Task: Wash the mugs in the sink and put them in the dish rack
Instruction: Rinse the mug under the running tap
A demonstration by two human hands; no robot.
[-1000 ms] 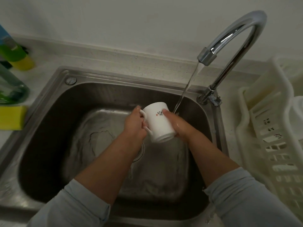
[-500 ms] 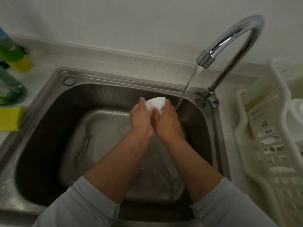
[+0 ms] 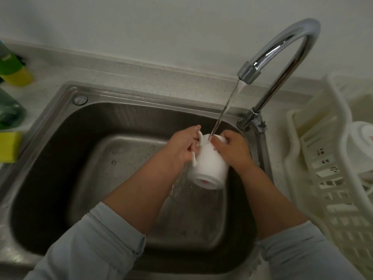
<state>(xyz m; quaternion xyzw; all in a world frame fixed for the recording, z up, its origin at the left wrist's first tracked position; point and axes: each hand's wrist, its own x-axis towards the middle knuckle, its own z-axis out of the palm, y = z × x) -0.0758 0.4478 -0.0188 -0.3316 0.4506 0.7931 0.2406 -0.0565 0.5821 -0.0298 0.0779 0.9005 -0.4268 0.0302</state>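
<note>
Over the steel sink (image 3: 60, 138), both hands clasp a white mug (image 3: 207, 164) tilted under the faucet (image 3: 282, 49) stream: the left hand (image 3: 181, 146) grips the handle, the right hand (image 3: 232, 148) its side (base facing the camera). A dish rack (image 3: 323, 168) sits to the right.

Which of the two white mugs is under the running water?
The white mug held in both hands above the sink; the other white cup sits in the rack.
</note>
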